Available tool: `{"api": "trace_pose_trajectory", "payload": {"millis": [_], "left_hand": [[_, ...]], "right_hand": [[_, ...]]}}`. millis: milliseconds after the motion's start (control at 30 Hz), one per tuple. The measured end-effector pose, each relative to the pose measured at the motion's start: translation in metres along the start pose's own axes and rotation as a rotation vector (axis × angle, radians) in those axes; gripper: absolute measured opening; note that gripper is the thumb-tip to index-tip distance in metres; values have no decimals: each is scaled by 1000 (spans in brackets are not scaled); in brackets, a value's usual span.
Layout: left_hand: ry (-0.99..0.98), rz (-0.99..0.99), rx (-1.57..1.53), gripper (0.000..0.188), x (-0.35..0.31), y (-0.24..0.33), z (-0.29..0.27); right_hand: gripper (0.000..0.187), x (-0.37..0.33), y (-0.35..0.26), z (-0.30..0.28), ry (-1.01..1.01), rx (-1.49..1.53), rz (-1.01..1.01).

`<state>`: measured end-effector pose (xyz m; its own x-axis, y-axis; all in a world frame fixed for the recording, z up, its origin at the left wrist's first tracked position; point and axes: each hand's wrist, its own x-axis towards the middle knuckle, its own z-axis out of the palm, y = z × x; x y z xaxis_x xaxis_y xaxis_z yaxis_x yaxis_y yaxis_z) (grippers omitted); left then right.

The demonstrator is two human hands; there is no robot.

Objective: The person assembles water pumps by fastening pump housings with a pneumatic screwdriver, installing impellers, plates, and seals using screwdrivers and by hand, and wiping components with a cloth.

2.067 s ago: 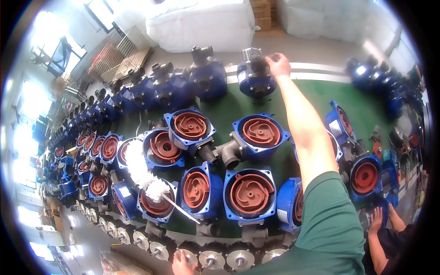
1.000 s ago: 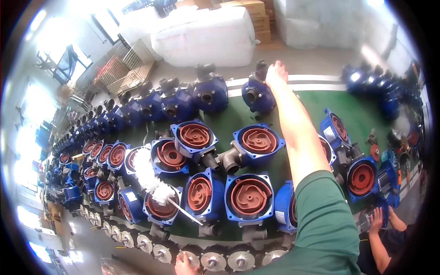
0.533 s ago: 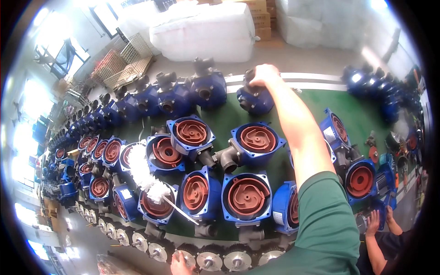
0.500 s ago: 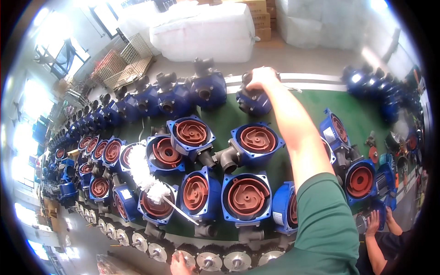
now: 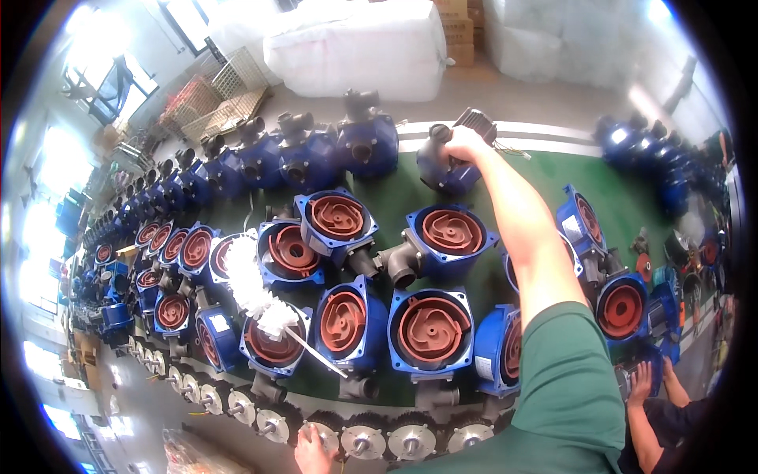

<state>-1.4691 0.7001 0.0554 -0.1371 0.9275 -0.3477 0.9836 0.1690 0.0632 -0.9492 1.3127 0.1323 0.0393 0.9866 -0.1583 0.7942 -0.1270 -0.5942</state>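
My right arm, in a green sleeve, reaches to the far side of the bench. There my right hand (image 5: 466, 147) is closed on a blue pump (image 5: 444, 167), at its dark upper fittings. A grey ribbed motor part (image 5: 477, 123) shows just behind the fingers, with loose wires beside it. The fingers' undersides are hidden. Low in the picture, my left hand (image 5: 314, 452) rests with fingers extended against a motor with a round silver flange (image 5: 328, 436). Between my hands stand several blue pump housings with red-brown impellers, such as the front one (image 5: 431, 336).
A white fluffy duster (image 5: 260, 304) lies across the housings at left. Blue pumps (image 5: 304, 158) line the green bench's (image 5: 545, 178) far edge; more (image 5: 639, 150) stand at right. Another person's hands (image 5: 641, 383) work at lower right. Wrapped white bales (image 5: 355, 51) stand beyond.
The pump under my right hand has turned and tilted, so its ribbed motor part now shows behind the hand. My left hand stays by the flanged motors. The view has shifted slightly.
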Motion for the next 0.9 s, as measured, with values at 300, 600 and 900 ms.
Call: {"api": "trace_pose_trajectory", "payload": {"millis": [300, 600, 900], "left_hand": [[-5, -8, 21, 88, 0, -2, 7], [-51, -64, 113, 104, 0, -17, 26], [-108, -95, 119, 102, -7, -16, 27]], "right_hand": [[25, -60, 66, 9, 430, 486, 220], [21, -137, 67, 2, 404, 879, 295], [15, -124, 77, 5, 484, 963, 204]]}}
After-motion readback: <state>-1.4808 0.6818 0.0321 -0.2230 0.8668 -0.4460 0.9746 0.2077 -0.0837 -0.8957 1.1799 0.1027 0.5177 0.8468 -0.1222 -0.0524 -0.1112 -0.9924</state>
